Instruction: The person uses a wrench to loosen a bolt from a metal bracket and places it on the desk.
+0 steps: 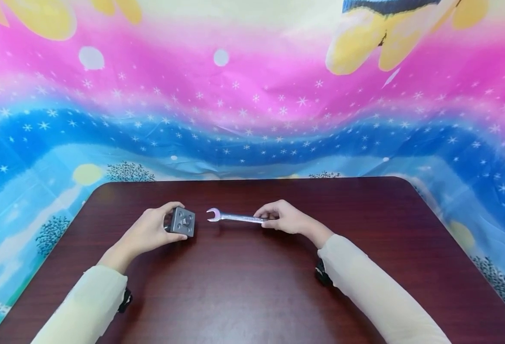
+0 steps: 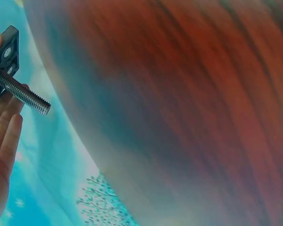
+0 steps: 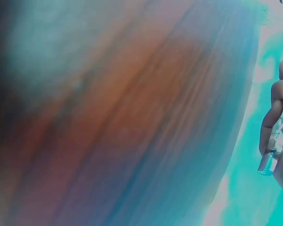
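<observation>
My left hand (image 1: pixel 142 231) grips a dark square plate (image 1: pixel 182 222) by its edges, between the thumb below and a finger on top. Several holes mark the plate's face, and a bolt head sits at its middle. In the left wrist view, the bolt's threaded shank (image 2: pixel 26 94) sticks out from the plate's back. My right hand (image 1: pixel 290 217) holds a silver open-end wrench (image 1: pixel 239 218) by one end. The wrench's open jaw points left at the plate, a short gap from it. At the right wrist view's edge, the wrench's held end (image 3: pixel 270 160) shows beside curled fingers.
Both hands are over a dark reddish-brown wooden table (image 1: pixel 226 286) with rounded far corners. Behind it and along its sides hangs a pink and blue printed cloth (image 1: pixel 252 105) with snowflakes. Black bands (image 1: pixel 323 272) circle both wrists at the sleeves.
</observation>
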`<state>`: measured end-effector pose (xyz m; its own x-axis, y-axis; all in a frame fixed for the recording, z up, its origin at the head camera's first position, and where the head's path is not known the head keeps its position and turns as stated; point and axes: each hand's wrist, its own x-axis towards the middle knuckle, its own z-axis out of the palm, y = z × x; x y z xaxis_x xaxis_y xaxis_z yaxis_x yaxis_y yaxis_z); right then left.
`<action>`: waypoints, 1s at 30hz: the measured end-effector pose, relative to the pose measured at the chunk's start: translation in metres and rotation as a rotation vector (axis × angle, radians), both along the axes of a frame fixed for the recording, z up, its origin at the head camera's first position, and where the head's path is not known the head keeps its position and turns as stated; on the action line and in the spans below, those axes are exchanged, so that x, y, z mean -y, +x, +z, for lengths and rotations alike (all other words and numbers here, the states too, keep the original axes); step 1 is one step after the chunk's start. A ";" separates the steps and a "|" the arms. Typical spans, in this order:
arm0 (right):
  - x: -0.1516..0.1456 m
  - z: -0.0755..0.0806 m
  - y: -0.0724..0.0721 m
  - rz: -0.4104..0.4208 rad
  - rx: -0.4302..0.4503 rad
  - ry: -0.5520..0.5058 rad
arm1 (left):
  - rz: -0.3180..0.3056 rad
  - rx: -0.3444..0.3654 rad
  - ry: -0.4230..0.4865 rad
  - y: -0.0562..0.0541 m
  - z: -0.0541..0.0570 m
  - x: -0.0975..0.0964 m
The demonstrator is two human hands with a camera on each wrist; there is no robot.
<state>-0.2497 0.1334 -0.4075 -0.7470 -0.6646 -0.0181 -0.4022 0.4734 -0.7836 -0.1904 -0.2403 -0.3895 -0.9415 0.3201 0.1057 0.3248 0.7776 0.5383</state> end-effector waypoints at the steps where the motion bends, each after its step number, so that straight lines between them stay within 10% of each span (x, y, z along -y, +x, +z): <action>1: -0.001 0.001 0.001 -0.007 0.008 -0.009 | -0.002 -0.002 0.011 0.001 0.001 -0.003; 30: -0.012 0.012 0.038 -0.060 0.102 -0.270 | -0.002 -0.172 0.187 0.019 0.038 -0.060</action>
